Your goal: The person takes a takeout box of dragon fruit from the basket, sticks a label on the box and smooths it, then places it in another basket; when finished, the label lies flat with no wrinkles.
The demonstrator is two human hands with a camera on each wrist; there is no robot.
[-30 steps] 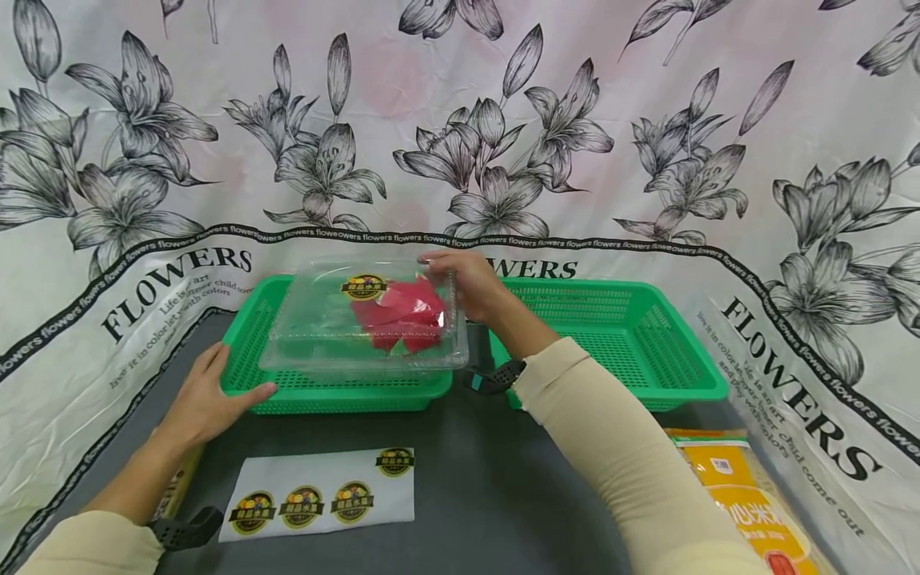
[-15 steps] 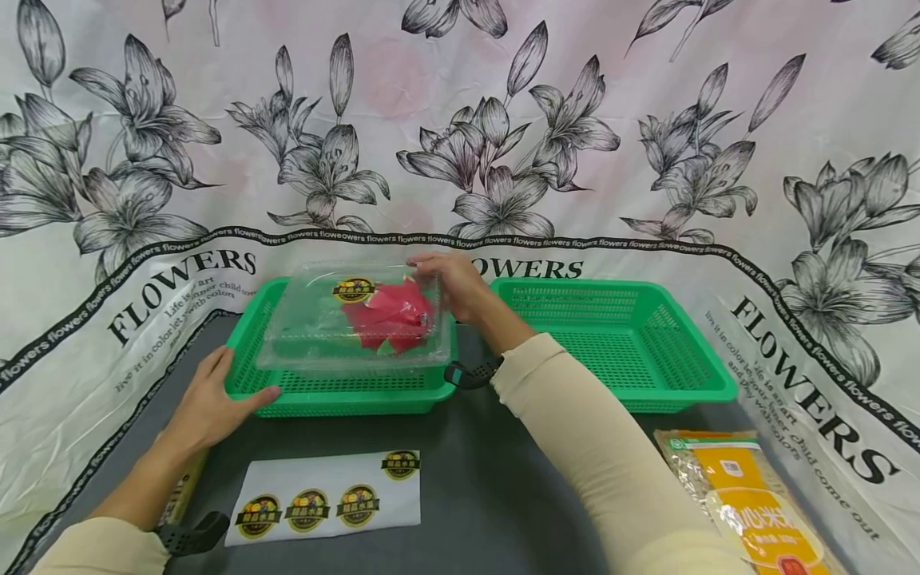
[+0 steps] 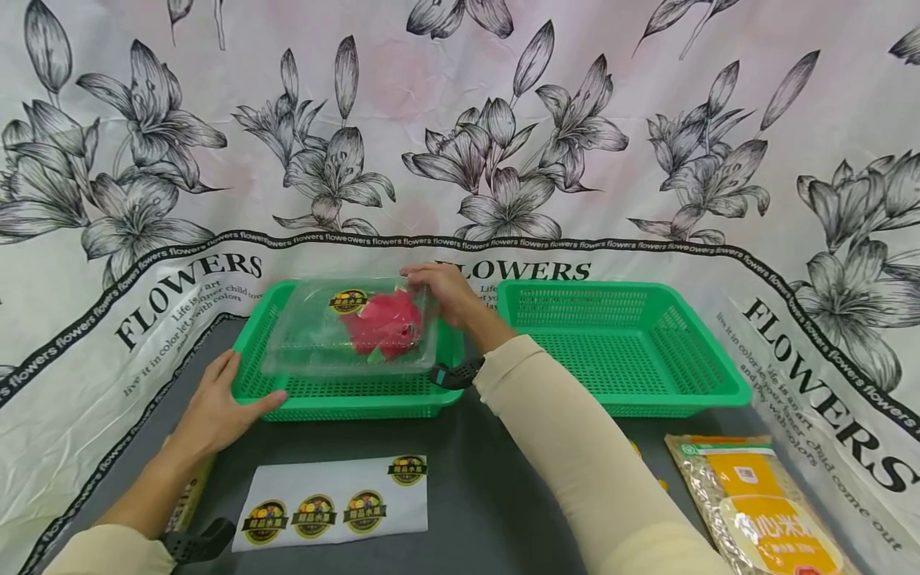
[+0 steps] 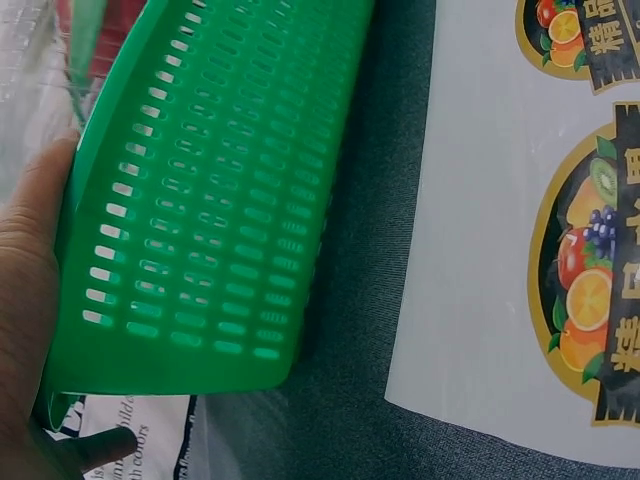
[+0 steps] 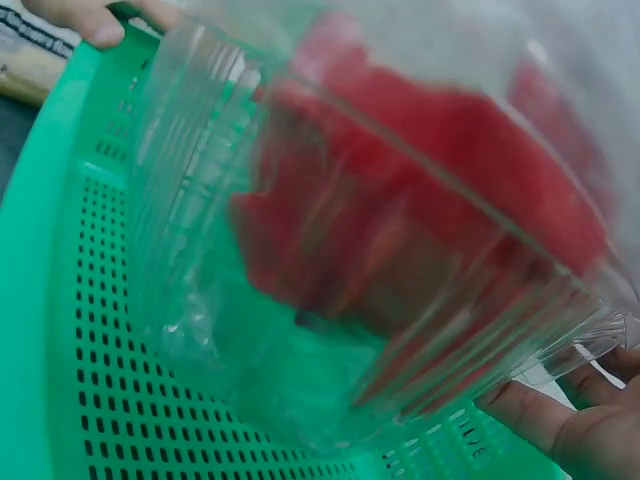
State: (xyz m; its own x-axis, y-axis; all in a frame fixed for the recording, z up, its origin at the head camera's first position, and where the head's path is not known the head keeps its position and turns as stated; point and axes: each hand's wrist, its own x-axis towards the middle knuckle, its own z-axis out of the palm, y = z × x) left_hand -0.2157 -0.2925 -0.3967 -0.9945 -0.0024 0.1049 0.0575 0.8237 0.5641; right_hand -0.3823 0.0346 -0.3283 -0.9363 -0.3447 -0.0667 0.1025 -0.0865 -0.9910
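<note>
My right hand [image 3: 451,297] grips the right edge of a clear plastic clamshell box [image 3: 305,343] with a red dragon fruit [image 3: 388,323] inside. A round black-and-gold label [image 3: 348,300] is stuck on the lid. The box sits slightly tilted inside the left green basket [image 3: 359,409]; whether it touches the bottom is hard to tell. In the right wrist view the dragon fruit [image 5: 390,190] is blurred behind the plastic. My left hand [image 3: 223,411] holds the basket's front left corner, thumb along the front rim; the left wrist view shows the basket's slotted wall [image 4: 200,230] beside it.
A second green basket [image 3: 707,402] stands to the right. In front lies a white sheet of stickers [image 3: 331,471]. At the right is a yellow-labelled bag of grain [image 3: 762,499], and a yellowish package [image 3: 190,495] is partly hidden by my left forearm.
My right hand has lowered the box into the left basket, moving it a little leftward. My left hand keeps its hold on the corner.
</note>
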